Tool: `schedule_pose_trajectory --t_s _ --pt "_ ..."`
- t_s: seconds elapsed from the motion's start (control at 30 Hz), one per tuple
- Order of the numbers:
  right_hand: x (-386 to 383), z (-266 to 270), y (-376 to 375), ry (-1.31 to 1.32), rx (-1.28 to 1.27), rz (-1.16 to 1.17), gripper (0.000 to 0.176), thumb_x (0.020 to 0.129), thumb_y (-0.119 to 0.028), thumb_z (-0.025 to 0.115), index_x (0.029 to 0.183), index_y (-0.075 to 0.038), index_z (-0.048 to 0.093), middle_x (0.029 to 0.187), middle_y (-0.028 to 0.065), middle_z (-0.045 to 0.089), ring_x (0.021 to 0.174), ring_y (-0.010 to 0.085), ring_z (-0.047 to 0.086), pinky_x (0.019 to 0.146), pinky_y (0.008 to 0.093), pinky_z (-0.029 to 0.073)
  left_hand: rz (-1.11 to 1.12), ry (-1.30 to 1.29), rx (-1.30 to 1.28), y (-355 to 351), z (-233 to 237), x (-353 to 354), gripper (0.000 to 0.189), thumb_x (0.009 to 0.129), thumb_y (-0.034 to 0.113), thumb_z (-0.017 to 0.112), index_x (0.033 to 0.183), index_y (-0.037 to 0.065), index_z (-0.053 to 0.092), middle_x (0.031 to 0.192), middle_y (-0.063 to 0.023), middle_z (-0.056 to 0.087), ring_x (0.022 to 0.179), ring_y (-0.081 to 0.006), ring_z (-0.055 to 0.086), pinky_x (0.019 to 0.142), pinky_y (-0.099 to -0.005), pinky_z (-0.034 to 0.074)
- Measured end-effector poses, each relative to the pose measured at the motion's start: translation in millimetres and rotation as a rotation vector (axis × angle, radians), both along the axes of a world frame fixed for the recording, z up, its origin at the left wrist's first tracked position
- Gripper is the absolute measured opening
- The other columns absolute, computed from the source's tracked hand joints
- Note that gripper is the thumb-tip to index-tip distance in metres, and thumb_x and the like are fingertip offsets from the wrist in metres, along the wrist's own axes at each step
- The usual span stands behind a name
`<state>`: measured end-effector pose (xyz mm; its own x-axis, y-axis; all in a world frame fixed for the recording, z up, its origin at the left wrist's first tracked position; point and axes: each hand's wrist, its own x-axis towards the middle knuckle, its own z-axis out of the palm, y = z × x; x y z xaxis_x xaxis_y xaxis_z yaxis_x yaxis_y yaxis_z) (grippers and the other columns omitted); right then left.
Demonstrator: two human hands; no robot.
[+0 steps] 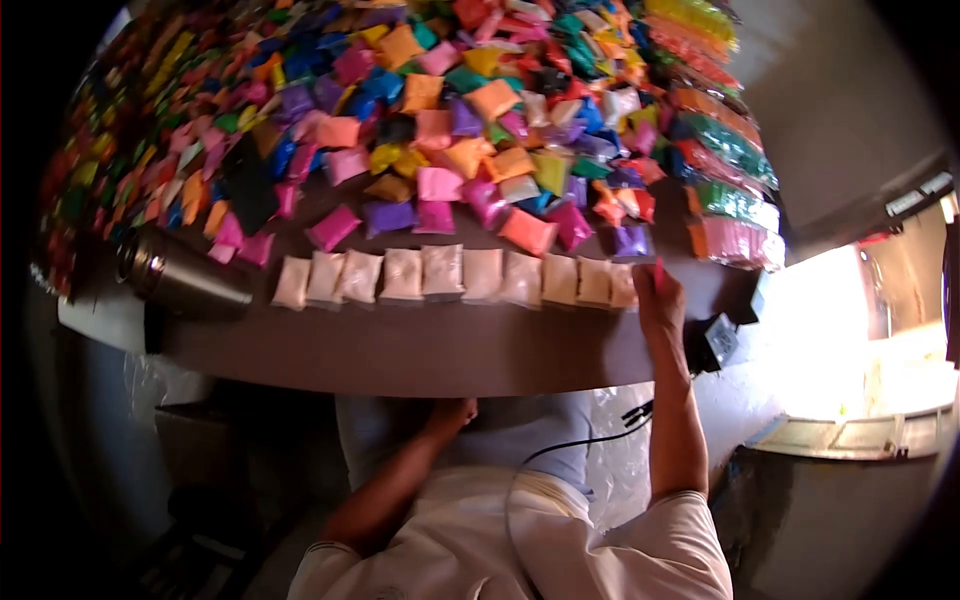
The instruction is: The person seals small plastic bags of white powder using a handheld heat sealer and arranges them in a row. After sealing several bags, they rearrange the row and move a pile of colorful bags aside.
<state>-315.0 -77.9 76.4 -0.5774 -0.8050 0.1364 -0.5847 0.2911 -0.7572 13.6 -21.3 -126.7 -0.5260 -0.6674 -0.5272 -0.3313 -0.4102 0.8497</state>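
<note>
A row of pale beige packets (442, 272) in clear wrapping lies side by side along the near part of the brown table. At the row's right end, my right hand (662, 298) is closed with its fingertips right by the last beige packet (622, 286). A narrow pinkish-red thing (659, 271) shows between its fingers; its kind I cannot tell. Below the table's front edge, my left hand (460, 411) rests over my lap with the fingers curled in, partly hidden by the edge. Just beyond the row lie a coral packet (528, 232) and a purple packet (631, 240).
A large heap of colourful packets (437, 130) covers the far side of the table (400, 350). Bundled clear bags (735, 205) are stacked at the right. A metal flask (185, 272) lies at the left. A black cable (570, 444) hangs across my lap.
</note>
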Motion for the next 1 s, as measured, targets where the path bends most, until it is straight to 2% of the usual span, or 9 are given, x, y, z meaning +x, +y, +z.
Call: schedule_pose_trajectory --t_s 0.07,0.2,0.27,0.3,0.37,0.43,0.6,0.93,1.0 --pt "21 8 0 -0.042 0.042 0.063 0.037 0.089 -0.037 0.054 0.085 -0.002 0.065 0.061 0.0056 0.054 0.059 0.0119 0.050 0.056 0.0315 0.042 0.124 0.045 0.100 2 10 -5 0.036 0.093 0.036 0.045 0.071 0.008 0.044 0.056 -0.0034 0.044 0.048 -0.0121 0.044 0.045 -0.0262 0.033" --pt "69 5 3 0.008 0.035 0.392 0.025 0.092 -0.023 0.052 0.097 -0.002 0.065 0.066 0.0094 0.059 0.063 0.0152 0.057 0.060 0.0311 0.045 0.265 0.200 0.188 10 -5 -7 0.030 0.095 0.029 0.045 0.075 0.007 0.047 0.060 -0.0022 0.048 0.050 -0.0104 0.044 0.044 -0.0250 0.034" --pt "103 1 5 0.108 -0.102 0.612 0.018 0.084 -0.009 0.056 0.100 -0.004 0.063 0.087 0.0145 0.065 0.079 0.0314 0.064 0.072 0.0376 0.052 0.174 0.257 0.029 12 -36 -4 0.026 0.096 0.027 0.045 0.079 0.007 0.048 0.061 -0.0013 0.047 0.050 -0.0096 0.045 0.044 -0.0246 0.034" --pt "128 18 3 0.287 -0.182 0.743 0.018 0.079 -0.007 0.058 0.096 -0.006 0.062 0.091 0.0128 0.064 0.081 0.0327 0.063 0.072 0.0387 0.052 0.067 0.316 -0.121 13 -45 -4 0.023 0.097 0.025 0.045 0.083 0.007 0.048 0.063 -0.0005 0.047 0.051 -0.0088 0.045 0.044 -0.0241 0.035" --pt "152 9 0 0.497 -0.173 1.114 0.024 0.076 -0.014 0.062 0.099 -0.008 0.060 0.117 0.0121 0.056 0.112 0.0299 0.051 0.089 0.0416 0.043 0.129 0.239 -0.025 5 12 -6 0.020 0.097 0.025 0.045 0.089 0.007 0.049 0.064 -0.0008 0.048 0.052 -0.0096 0.046 0.045 -0.0251 0.037" --pt "199 19 -4 0.561 -0.227 1.137 0.029 0.077 -0.020 0.062 0.102 -0.005 0.059 0.121 0.0150 0.053 0.118 0.0322 0.046 0.095 0.0448 0.038 0.207 0.143 0.110 0 36 -7 0.019 0.097 0.025 0.046 0.097 0.006 0.049 0.065 -0.0012 0.049 0.053 -0.0103 0.047 0.046 -0.0261 0.040" --pt "273 32 -37 0.474 -0.402 1.238 0.032 0.081 -0.022 0.059 0.103 0.001 0.056 0.121 0.0216 0.051 0.119 0.0360 0.044 0.101 0.0456 0.033 0.182 0.163 0.091 3 9 -9 0.018 0.097 0.024 0.045 0.097 0.007 0.050 0.065 -0.0013 0.049 0.053 -0.0102 0.048 0.045 -0.0261 0.039" --pt "323 3 -76 0.448 -0.405 1.165 0.032 0.079 -0.013 0.056 0.108 0.002 0.052 0.120 0.0291 0.050 0.123 0.0427 0.040 0.106 0.0503 0.027 0.156 0.173 0.117 1 -1 0 0.019 0.097 0.024 0.044 0.097 0.006 0.050 0.064 -0.0017 0.049 0.053 -0.0103 0.049 0.043 -0.0263 0.039" --pt "318 10 -69 0.466 -0.394 1.108 0.027 0.084 -0.015 0.050 0.104 0.004 0.054 0.124 0.0312 0.048 0.125 0.0416 0.039 0.108 0.0494 0.024 0.042 0.089 -0.223 1 3 2 0.021 0.096 0.026 0.047 0.097 0.005 0.050 0.064 -0.0021 0.049 0.053 -0.0102 0.049 0.042 -0.0254 0.037"
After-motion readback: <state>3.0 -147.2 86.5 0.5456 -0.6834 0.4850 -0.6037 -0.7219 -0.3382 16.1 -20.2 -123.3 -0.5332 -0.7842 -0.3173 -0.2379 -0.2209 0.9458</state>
